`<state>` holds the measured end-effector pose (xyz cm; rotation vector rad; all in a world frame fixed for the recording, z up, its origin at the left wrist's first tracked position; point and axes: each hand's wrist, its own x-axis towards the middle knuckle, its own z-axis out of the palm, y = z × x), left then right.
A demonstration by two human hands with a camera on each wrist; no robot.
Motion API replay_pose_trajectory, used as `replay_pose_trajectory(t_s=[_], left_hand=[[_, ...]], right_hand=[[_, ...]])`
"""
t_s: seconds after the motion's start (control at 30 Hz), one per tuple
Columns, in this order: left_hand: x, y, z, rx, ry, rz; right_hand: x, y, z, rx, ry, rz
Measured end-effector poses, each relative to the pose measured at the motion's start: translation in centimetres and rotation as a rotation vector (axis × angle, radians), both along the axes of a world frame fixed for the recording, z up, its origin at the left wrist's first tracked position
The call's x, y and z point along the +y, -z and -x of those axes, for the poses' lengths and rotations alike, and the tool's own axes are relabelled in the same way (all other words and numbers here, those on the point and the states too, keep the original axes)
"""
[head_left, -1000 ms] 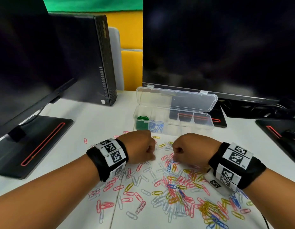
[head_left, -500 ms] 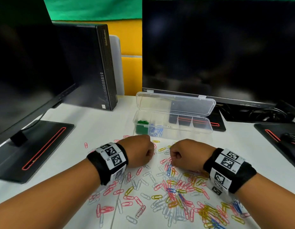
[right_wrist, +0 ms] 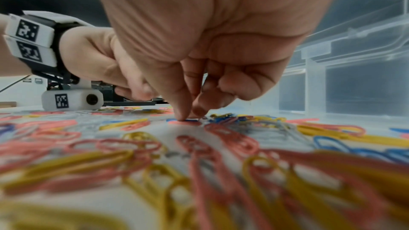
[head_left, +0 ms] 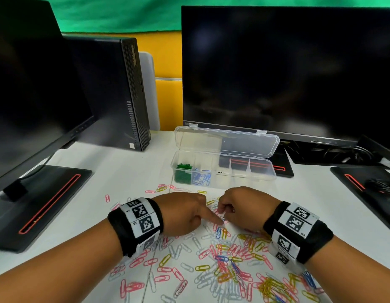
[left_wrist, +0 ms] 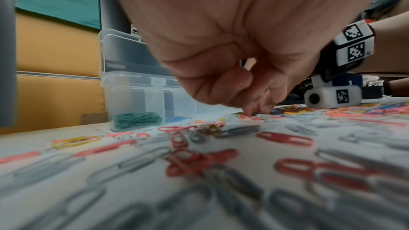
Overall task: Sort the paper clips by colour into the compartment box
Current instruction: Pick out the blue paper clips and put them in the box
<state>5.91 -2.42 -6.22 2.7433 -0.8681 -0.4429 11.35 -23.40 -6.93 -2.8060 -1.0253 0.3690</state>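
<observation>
— What is seen at the left hand [head_left: 185,213]?
— One finger is stretched rightward onto the clips; nothing is held.
— And the right hand [head_left: 244,207]?
— A blue paper clip [right_wrist: 191,120] is being pinched directly beneath it; the compartment box [head_left: 261,173] lies beyond.

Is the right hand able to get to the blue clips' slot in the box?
Probably yes. The right hand is just in front of the open box; nothing stands between it and the blue clips, and the lid leans back.
</observation>
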Motion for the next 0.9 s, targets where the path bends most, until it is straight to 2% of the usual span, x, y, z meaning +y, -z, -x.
replay_pose_trajectory(t_s=[0.13, 0.3, 0.37, 0.5, 0.63, 0.77, 0.9], left_hand=[[0.02, 0.06, -0.01, 0.026, -0.015, -0.049], [0.24, 0.36, -0.18, -0.036, -0.074, 0.005], [0.29, 0.36, -0.02, -0.017, -0.042, 0.041], [-0.06, 0.21, 0.21, 0.020, 0.050, -0.062], [0.15, 0.08, -0.02, -0.002, -0.065, -0.039], [0.12, -0.04, -0.04, -0.062, -0.133, 0.015], [0.21, 0.05, -0.16, -0.094, -0.157, 0.074]], right_hand=[[-0.06, -0.26, -0.05, -0.018, -0.031, 0.015], [-0.03, 0.06, 0.17, -0.056, -0.055, 0.041], [-0.06, 0.27, 0.27, -0.053, -0.049, 0.050], [-0.08, 0.08, 0.11, -0.079, -0.023, -0.014], [-0.22, -0.17, -0.20, -0.118, 0.002, -0.072], [-0.01, -0.17, 0.07, -0.037, -0.062, -0.013], [0.08, -0.18, -0.05, -0.003, -0.049, 0.005]])
